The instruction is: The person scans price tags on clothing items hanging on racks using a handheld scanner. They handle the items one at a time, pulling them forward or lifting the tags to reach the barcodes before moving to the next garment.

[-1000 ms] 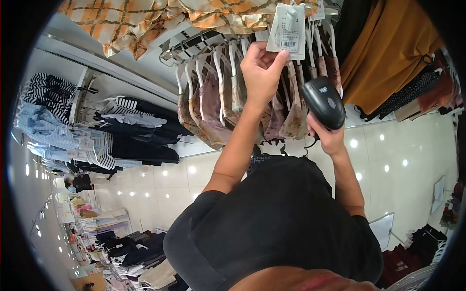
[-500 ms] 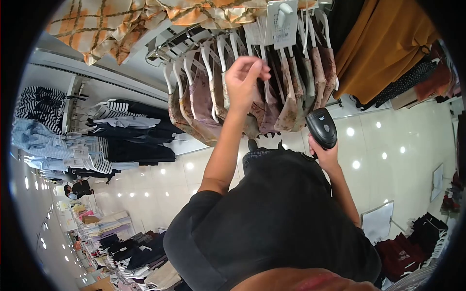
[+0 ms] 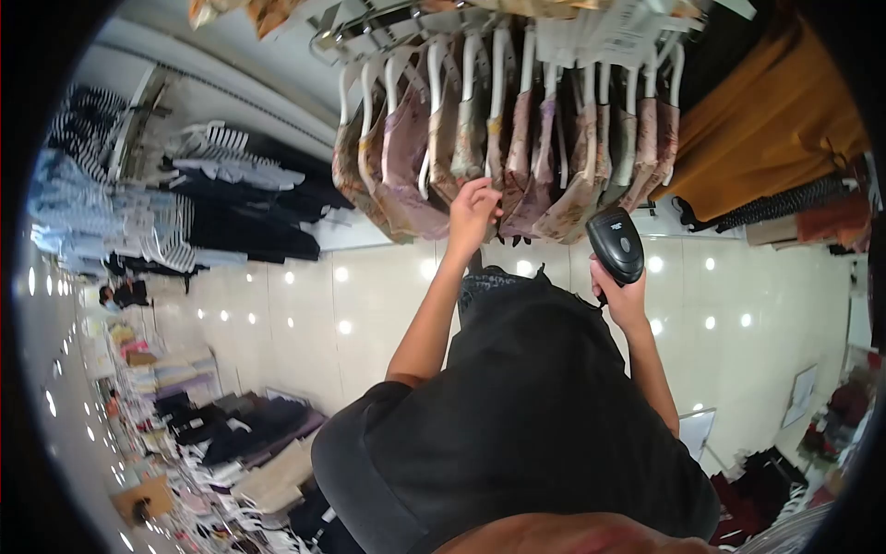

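My right hand (image 3: 623, 294) is wrapped around the handle of a black barcode scanner (image 3: 616, 245), its rounded head pointing up toward the rack. My left hand (image 3: 472, 219) is raised at the lower part of a row of floral garments (image 3: 403, 166), its fingers loosely bent and apart. The fingertips overlap the hems of the middle garments in this view. White hangers (image 3: 499, 69) carry these pink, beige and grey-green pieces. Above them hangs a white price tag (image 3: 628, 37), blurred.
A mustard-brown garment (image 3: 771, 115) hangs at the right of the row. Dark and striped clothes (image 3: 249, 217) fill a rack on the left. Tiled floor (image 3: 305, 314) lies below, with folded clothes (image 3: 249, 429) at lower left. Another person (image 3: 125, 295) is far off at left.
My left hand has come down from the hangers to the lower edge of the garments. The view has shifted, showing the rack higher and further right. The scanner stays in my right hand.
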`<state>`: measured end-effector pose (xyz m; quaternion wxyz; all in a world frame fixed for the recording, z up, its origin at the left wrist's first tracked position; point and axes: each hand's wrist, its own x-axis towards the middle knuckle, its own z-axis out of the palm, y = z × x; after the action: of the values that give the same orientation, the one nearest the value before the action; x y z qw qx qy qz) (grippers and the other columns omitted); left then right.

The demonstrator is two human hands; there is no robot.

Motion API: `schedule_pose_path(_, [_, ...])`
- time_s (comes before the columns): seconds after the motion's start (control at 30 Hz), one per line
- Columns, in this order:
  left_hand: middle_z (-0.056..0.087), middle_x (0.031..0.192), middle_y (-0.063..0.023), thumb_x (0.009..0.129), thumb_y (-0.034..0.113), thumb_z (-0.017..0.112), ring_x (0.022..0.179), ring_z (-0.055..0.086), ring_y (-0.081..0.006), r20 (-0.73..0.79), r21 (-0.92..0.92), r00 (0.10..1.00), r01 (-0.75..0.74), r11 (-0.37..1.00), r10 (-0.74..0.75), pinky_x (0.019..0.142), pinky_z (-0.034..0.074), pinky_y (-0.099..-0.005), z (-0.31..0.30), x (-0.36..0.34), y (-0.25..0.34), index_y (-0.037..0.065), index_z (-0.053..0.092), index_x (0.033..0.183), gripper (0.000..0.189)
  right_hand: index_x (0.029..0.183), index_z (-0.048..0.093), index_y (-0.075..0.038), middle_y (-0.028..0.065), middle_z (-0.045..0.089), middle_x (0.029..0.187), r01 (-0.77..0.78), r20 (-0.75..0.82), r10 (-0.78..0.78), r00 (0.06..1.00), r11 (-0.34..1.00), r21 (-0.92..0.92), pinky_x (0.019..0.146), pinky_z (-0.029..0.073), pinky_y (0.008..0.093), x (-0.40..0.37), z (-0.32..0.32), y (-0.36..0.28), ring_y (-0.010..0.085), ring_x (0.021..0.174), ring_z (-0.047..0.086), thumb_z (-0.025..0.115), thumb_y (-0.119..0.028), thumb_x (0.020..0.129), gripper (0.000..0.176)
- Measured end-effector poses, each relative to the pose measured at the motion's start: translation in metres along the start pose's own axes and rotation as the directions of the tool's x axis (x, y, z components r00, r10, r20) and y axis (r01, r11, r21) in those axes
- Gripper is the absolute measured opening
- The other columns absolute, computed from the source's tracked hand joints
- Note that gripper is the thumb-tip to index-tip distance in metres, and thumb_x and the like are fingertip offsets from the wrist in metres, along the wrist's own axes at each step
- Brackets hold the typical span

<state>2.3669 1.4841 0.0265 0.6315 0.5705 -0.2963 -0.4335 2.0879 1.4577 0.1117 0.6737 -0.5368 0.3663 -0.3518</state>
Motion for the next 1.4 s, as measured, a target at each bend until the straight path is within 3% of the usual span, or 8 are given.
schedule_pose_path(0.2, [0.050, 0.131, -0.0213, 0.087, 0.010, 0.065, 0.088, 0.064, -0.0148, -0.098, 0.124, 0.983, -0.141, 0.982, 0.154, 0.074, 0.049, -0.0259, -0.002, 0.003, -0.020, -0.006, 0.038, 0.133, 0.056, 0.101, 0.055, 0.004, 0.0030, 0.053, 0.068, -0.007, 0.176, 0.022, 0.984, 0.996, -0.084, 0.051, 0.040, 0.0233, 0.013, 0.005, -0.003, 0.0094, 0.054, 0.050, 0.058, -0.002, 0.089, 0.013])
schedule_pose_path(0.47, [0.067, 0.098, -0.0094, 0.092, 0.011, 0.060, 0.081, 0.063, -0.0126, -0.142, 0.037, 0.990, 0.004, 0.999, 0.001, 0.070, 0.048, -0.0249, -0.017, -0.028, 0.001, -0.001, 0.057, 0.113, 0.024, 0.098, 0.060, 0.003, 0.0029, 0.057, 0.070, -0.079, 0.206, 0.074, 0.976, 0.997, 0.015, 0.051, 0.041, 0.0228, 0.028, 0.021, 0.009, 0.0077, 0.055, 0.051, 0.062, 0.002, 0.087, 0.012])
schedule_pose_path(0.7, [0.065, 0.094, -0.0090, 0.091, 0.002, 0.055, 0.076, 0.062, -0.0135, -0.299, -0.047, 0.952, -0.081, 0.996, 0.063, 0.069, 0.049, -0.0252, -0.046, -0.019, 0.006, -0.003, 0.057, 0.105, 0.015, 0.103, 0.056, 0.004, 0.0045, 0.054, 0.070, -0.060, 0.193, 0.074, 0.978, 0.995, -0.080, 0.052, 0.041, 0.0232, 0.037, 0.040, 0.012, 0.0105, 0.055, 0.051, 0.058, -0.001, 0.089, 0.015])
schedule_pose_path(0.8, [0.054, 0.109, -0.0107, 0.083, -0.010, 0.053, 0.089, 0.060, -0.0164, -0.487, 0.187, 0.739, -0.432, 0.882, 0.465, 0.080, 0.048, -0.0269, -0.069, -0.008, 0.000, -0.003, 0.056, 0.100, 0.019, 0.103, 0.055, 0.003, 0.0047, 0.054, 0.070, -0.109, 0.174, 0.110, 0.979, 0.994, -0.015, 0.052, 0.041, 0.0233, 0.042, 0.055, 0.016, 0.0108, 0.054, 0.051, 0.058, -0.002, 0.090, 0.014])
schedule_pose_path(1.17, [0.051, 0.121, -0.0198, 0.079, -0.004, 0.055, 0.116, 0.046, -0.0359, -0.447, 0.721, 0.429, -0.347, 0.600, 0.785, 0.102, 0.034, -0.0417, -0.164, 0.027, 0.075, -0.001, 0.055, 0.105, 0.026, 0.104, 0.053, 0.002, 0.0057, 0.053, 0.068, -0.076, 0.126, 0.078, 0.989, 0.997, -0.018, 0.054, 0.043, 0.0257, 0.074, 0.136, 0.019, 0.0127, 0.056, 0.051, 0.056, -0.003, 0.091, 0.014])
schedule_pose_path(1.23, [0.056, 0.115, -0.0168, 0.082, -0.001, 0.055, 0.111, 0.052, -0.0294, -0.475, 0.667, 0.452, -0.375, 0.644, 0.755, 0.098, 0.038, -0.0386, -0.178, 0.038, 0.072, 0.000, 0.056, 0.106, 0.025, 0.104, 0.053, 0.002, 0.0059, 0.053, 0.068, -0.090, 0.117, 0.092, 0.989, 0.996, -0.023, 0.054, 0.042, 0.0256, 0.080, 0.149, 0.022, 0.0128, 0.056, 0.051, 0.056, -0.003, 0.091, 0.014])
schedule_pose_path(1.3, [0.061, 0.108, -0.0126, 0.084, 0.001, 0.057, 0.100, 0.058, -0.0220, -0.434, 0.374, 0.745, -0.363, 0.854, 0.507, 0.089, 0.044, -0.0345, -0.181, 0.039, 0.068, 0.000, 0.058, 0.106, 0.022, 0.104, 0.053, 0.002, 0.0060, 0.053, 0.068, -0.095, 0.117, 0.096, 0.989, 0.995, -0.014, 0.054, 0.042, 0.0257, 0.084, 0.162, 0.028, 0.0130, 0.056, 0.051, 0.056, -0.003, 0.091, 0.014])
schedule_pose_path(1.4, [0.063, 0.106, -0.0141, 0.081, 0.005, 0.064, 0.092, 0.061, -0.0232, -0.258, 0.492, 0.789, -0.389, 0.779, 0.557, 0.081, 0.048, -0.0325, -0.167, 0.032, 0.062, 0.001, 0.060, 0.111, 0.030, 0.102, 0.055, 0.004, 0.0043, 0.055, 0.069, -0.065, 0.079, 0.061, 0.995, 0.997, 0.049, 0.051, 0.042, 0.0236, 0.087, 0.182, 0.031, 0.0102, 0.055, 0.052, 0.060, -0.002, 0.089, 0.015])
